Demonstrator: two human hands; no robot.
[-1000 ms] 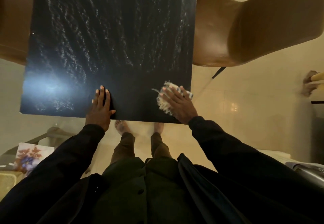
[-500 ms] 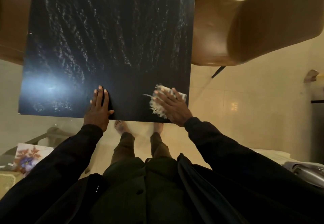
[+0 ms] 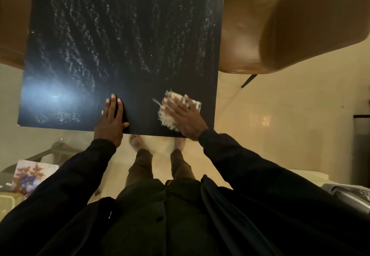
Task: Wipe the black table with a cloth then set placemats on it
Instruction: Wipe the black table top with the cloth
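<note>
Slid the cloth (image 3: 169,119) leftward along the near edge of the black bench (image 3: 130,45) since a second ago; pressing it flat beneath the right hand (image 3: 185,116), fingers straight and spread, not curled; resting the left hand (image 3: 112,120) flat on the bench nearby, released, holding nothing.

Count so far:
- 1 black counter (image 3: 124,35)
- 1 cloth (image 3: 169,120), pale with a frayed edge
- 2 hands: left hand (image 3: 112,121), right hand (image 3: 184,117)
- 2 brown chairs: right chair (image 3: 280,31), left chair (image 3: 12,25) (cut off by the frame edge)
- 2 bare feet: left foot (image 3: 136,141), right foot (image 3: 179,143)
- 1 floral-print sheet (image 3: 30,175), lower left
- 1 grey device (image 3: 350,195), lower right, type unclear
</note>
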